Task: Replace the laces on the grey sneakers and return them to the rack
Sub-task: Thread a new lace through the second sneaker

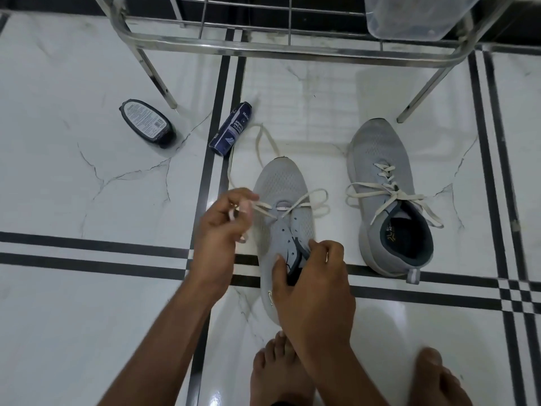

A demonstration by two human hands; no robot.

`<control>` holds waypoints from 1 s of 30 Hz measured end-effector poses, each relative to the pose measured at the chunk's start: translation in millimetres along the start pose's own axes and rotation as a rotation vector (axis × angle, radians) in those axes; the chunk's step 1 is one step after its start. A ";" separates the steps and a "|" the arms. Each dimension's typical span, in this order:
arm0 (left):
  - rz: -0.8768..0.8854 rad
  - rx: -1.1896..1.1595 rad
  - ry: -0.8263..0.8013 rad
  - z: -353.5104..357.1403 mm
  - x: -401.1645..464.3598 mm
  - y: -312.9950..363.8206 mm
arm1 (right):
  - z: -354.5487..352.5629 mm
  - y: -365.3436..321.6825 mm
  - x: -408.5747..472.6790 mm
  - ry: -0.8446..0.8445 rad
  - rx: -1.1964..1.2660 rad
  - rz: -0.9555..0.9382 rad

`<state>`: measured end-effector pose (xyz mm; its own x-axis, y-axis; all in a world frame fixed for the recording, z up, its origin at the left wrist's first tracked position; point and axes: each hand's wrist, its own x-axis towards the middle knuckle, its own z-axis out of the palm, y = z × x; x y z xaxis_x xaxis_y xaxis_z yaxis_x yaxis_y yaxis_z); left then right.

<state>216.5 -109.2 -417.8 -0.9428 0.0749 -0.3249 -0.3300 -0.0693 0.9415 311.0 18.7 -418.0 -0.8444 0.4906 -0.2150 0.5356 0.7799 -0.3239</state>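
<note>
Near sneaker [281,218]: relacing, lowest eyelets only.
Left hand [225,224] pinching lace [295,205]; right hand [310,276] gripping tongue; uneven pulling risking lopsided ends.

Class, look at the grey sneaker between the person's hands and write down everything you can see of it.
The grey mesh sneaker lies on the white marble-look floor, toe pointing towards the steel rack. Its upper is perforated knit with a dark tongue and lining. A cream flat lace runs only through the lowest eyelets; the rows above are empty. The left hand pinches one lace end beside it, and the right hand grips the tongue and collar, hiding the heel.
</note>
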 end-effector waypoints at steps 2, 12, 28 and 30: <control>0.007 -0.038 -0.011 -1.8 1.4 10.2 | 0.4 -0.9 0.4 -0.005 0.001 0.003; -0.021 -0.079 0.113 -2.5 4.7 8.1 | 0.5 -1.5 1.1 0.012 0.003 0.016; -0.069 0.254 0.148 16.2 -8.3 -17.6 | -0.2 2.1 -3.7 0.011 0.021 -0.006; 0.063 0.521 0.129 10.6 -15.4 -20.7 | -0.1 5.1 -2.5 0.012 0.017 0.002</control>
<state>238.3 -98.3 -431.4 -0.9689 -0.0388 -0.2442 -0.2364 0.4352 0.8687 315.8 21.5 -419.0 -0.8434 0.4970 -0.2042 0.5372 0.7724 -0.3387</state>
